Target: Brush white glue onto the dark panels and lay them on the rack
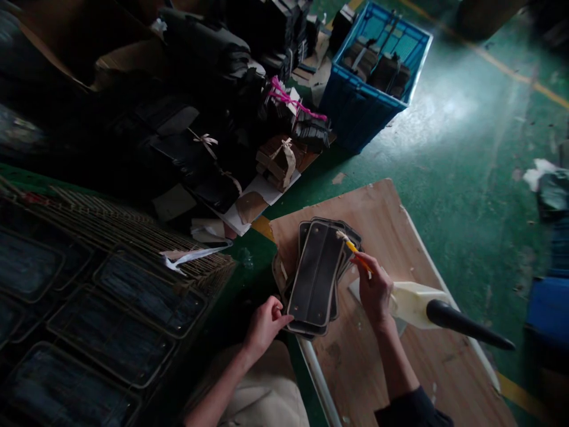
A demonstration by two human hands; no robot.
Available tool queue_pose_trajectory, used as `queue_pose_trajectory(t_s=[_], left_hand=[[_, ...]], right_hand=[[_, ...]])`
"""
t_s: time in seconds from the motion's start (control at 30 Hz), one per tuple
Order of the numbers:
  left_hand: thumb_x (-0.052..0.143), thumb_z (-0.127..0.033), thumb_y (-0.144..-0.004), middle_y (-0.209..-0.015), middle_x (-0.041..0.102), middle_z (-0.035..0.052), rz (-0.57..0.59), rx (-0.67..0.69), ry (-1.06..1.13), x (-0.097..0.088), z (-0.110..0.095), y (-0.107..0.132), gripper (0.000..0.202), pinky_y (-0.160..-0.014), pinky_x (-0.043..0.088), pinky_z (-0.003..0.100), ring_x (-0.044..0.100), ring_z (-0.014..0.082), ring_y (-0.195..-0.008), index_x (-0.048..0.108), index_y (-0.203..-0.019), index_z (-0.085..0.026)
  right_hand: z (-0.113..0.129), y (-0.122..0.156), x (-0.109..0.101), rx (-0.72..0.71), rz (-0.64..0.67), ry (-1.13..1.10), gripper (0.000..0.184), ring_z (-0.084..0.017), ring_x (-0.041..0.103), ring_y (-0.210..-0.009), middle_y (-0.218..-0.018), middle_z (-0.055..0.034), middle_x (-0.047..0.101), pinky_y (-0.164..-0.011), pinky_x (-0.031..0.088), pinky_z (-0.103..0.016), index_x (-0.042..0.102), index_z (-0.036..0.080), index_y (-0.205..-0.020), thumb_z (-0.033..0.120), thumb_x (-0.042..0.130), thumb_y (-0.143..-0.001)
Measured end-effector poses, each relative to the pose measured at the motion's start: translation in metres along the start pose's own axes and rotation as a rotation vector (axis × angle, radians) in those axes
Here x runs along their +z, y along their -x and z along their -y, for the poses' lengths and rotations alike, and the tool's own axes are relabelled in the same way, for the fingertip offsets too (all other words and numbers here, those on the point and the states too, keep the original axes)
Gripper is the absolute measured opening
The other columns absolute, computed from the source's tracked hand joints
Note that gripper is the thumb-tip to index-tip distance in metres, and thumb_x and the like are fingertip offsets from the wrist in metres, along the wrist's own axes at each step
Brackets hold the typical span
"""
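Note:
A stack of dark, rounded rectangular leather pieces (316, 274) lies on a wooden board (391, 225). My right hand (374, 290) is closed on a small yellow-handled brush (354, 246), whose tip touches the upper right corner of the top piece. My left hand (264, 323) rests at the stack's lower left edge, fingers curled against it. A white glue bottle with a black spout (438, 311) lies on the board just right of my right hand.
Wire racks (111, 296) holding several dark pieces fill the left. Bundles of tied dark and brown pieces (280, 160) are heaped behind the board. A blue crate (368, 71) stands on the green floor (466, 154) at the back.

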State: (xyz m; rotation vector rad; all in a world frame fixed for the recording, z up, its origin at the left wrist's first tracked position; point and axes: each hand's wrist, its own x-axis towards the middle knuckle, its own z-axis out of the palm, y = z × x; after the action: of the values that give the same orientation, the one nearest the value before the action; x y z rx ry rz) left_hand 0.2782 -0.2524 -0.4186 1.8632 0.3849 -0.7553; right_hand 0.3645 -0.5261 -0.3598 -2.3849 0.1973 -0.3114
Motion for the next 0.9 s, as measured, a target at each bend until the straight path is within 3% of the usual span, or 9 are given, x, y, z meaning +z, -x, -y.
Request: queue_pose_trajectory(t_s=[0.13,0.27,0.43,0.53,0.6,0.73,0.8,0.9], left_hand=[[0.072,-0.029,-0.069,-0.059,0.054,-0.0054,-0.058,0.018,-0.076,0.024,-0.001,0.001,0.026,-0.049,0.038,0.019,0.053,0.0107,-0.052,0.048,-0.073,-0.020],[0.062,-0.028,-0.077,-0.055,0.054,-0.0054,-0.059,-0.035,0.011,0.031,0.004,-0.004,0.020,-0.044,0.038,0.019,0.054,0.0107,-0.045,0.045,-0.070,-0.021],[0.060,-0.033,-0.078,-0.050,0.054,-0.0049,-0.036,-0.157,0.178,0.035,0.011,-0.007,0.022,-0.038,0.042,0.019,0.057,0.0124,-0.040,0.046,-0.068,-0.020],[0.063,-0.038,-0.078,-0.050,0.056,-0.0038,-0.018,-0.189,0.271,0.036,0.013,-0.008,0.026,-0.039,0.046,0.020,0.060,0.0136,-0.043,0.048,-0.069,-0.019],[0.065,-0.041,-0.076,-0.051,0.057,-0.0030,-0.007,-0.200,0.311,0.036,0.013,-0.009,0.029,-0.040,0.048,0.020,0.062,0.0143,-0.045,0.049,-0.069,-0.018],[0.067,-0.043,-0.075,-0.051,0.057,-0.0031,0.016,-0.202,0.323,0.033,0.012,-0.009,0.032,-0.039,0.047,0.020,0.061,0.0136,-0.044,0.049,-0.070,-0.018],[0.067,-0.042,-0.075,-0.052,0.057,-0.0032,0.016,-0.194,0.306,0.032,0.012,-0.010,0.031,-0.038,0.046,0.019,0.061,0.0132,-0.043,0.049,-0.069,-0.018],[0.065,-0.039,-0.077,-0.053,0.058,-0.0030,0.013,-0.184,0.278,0.032,0.014,-0.010,0.027,-0.038,0.044,0.018,0.061,0.0126,-0.044,0.050,-0.070,-0.018]], right_hand=[[-0.015,0.003,0.011,-0.035,0.036,0.064,0.023,-0.017,0.069,-0.084,-0.097,-0.0046,0.073,-0.075,0.051,-0.027,0.064,0.022,-0.111,0.033,0.053,-0.095],[-0.019,0.035,0.010,-0.065,0.139,0.149,0.023,-0.017,0.068,-0.080,-0.099,-0.0051,0.072,-0.070,0.051,-0.027,0.064,0.022,-0.113,0.031,0.050,-0.096],[0.001,0.101,-0.006,-0.132,0.314,0.194,0.022,-0.015,0.068,-0.080,-0.100,-0.0059,0.072,-0.071,0.051,-0.024,0.063,0.020,-0.111,0.025,0.048,-0.096],[0.021,0.136,-0.020,-0.090,0.388,0.171,0.022,-0.014,0.068,-0.072,-0.095,-0.0053,0.072,-0.065,0.052,-0.022,0.063,0.021,-0.110,0.022,0.046,-0.096],[0.033,0.146,-0.031,-0.046,0.462,0.112,0.023,-0.014,0.068,-0.069,-0.093,-0.0042,0.072,-0.062,0.052,-0.022,0.062,0.022,-0.108,0.021,0.043,-0.095],[0.042,0.115,-0.046,0.079,0.557,0.014,0.018,-0.013,0.068,-0.064,-0.082,0.0002,0.072,-0.057,0.052,-0.019,0.061,0.024,-0.105,0.026,0.046,-0.095],[0.037,0.080,-0.043,0.092,0.481,0.028,0.018,-0.014,0.069,-0.065,-0.080,0.0006,0.072,-0.059,0.052,-0.020,0.062,0.025,-0.106,0.030,0.048,-0.095],[0.022,0.024,-0.024,0.001,0.320,0.082,0.023,-0.015,0.070,-0.073,-0.085,-0.0013,0.073,-0.066,0.052,-0.023,0.063,0.024,-0.111,0.033,0.048,-0.096]])
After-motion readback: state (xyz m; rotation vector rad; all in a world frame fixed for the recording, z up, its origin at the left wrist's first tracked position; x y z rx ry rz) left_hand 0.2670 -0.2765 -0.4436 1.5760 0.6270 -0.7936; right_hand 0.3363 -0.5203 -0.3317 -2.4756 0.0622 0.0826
